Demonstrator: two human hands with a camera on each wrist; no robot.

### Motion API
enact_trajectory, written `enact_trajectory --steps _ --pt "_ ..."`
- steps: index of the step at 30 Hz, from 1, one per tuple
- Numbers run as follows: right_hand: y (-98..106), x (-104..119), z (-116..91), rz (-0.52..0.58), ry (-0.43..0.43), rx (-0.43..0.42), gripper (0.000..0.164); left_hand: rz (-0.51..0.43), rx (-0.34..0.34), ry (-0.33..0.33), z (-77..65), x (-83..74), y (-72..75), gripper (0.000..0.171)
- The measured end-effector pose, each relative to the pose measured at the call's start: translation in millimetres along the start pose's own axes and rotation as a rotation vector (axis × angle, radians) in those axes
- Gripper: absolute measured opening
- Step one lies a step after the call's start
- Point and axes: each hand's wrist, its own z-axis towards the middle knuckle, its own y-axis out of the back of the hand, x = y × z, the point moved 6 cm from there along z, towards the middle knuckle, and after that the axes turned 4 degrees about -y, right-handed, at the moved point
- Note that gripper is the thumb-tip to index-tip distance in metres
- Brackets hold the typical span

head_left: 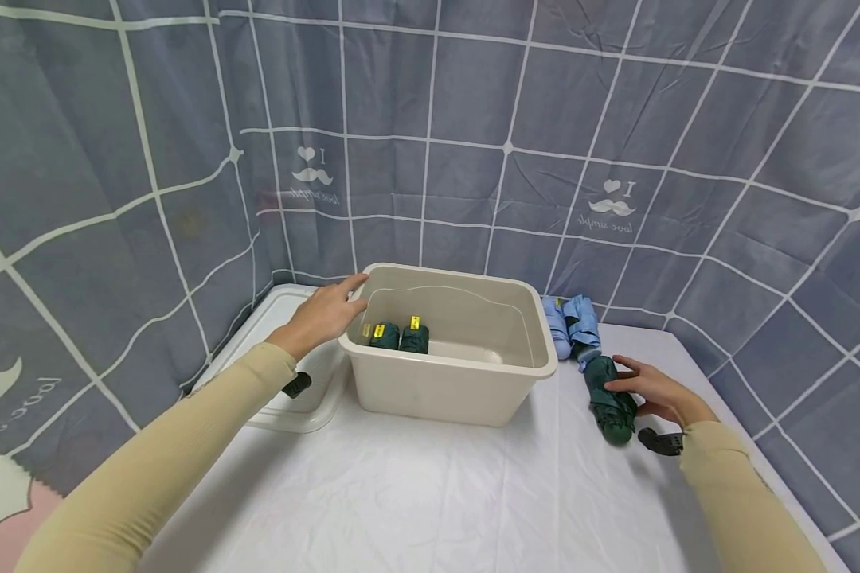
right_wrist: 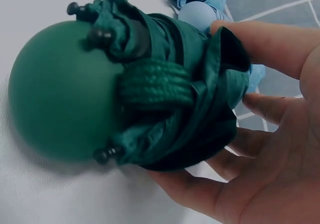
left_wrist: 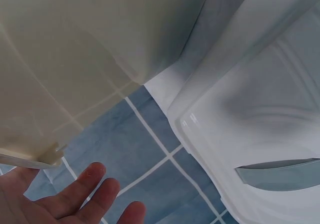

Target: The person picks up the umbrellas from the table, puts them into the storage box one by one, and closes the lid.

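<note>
Currently, one bin [head_left: 437, 391] holds two umbrellas [head_left: 385, 341] [head_left: 415, 341], right fingers [right_wrist: 275, 43] another [head_left: 607, 404].

I had a white cloth-covered table [head_left: 430, 493]: beige rectangular plastic bin [head_left: 437, 390], white plastic lid [head_left: 322, 378], rolled dark-green fabric umbrella [head_left: 611, 410], two rolled light-blue fabric umbrellas [head_left: 582, 321].

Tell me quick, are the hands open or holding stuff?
Left hand: open, touching the bin.
Right hand: holding a folded green umbrella.
</note>
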Motion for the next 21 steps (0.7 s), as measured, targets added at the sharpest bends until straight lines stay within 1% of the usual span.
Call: enact_trajectory --steps 7,13,21 --pt "-2.5 1.8 5.0 -0.035 -0.039 -0.010 0.100 -0.015 0.002 0.001 -1.3 -0.9 0.7 0.061" --pt "-2.3 1.3 6.4 -0.049 -0.040 -0.020 0.100 -0.008 -0.013 0.002 -0.9 -0.9 0.8 0.060" --pt "-4.1 4.7 7.9 -0.092 -0.057 -0.043 0.100 -0.004 -0.013 0.005 -2.0 -0.9 -0.5 0.061"
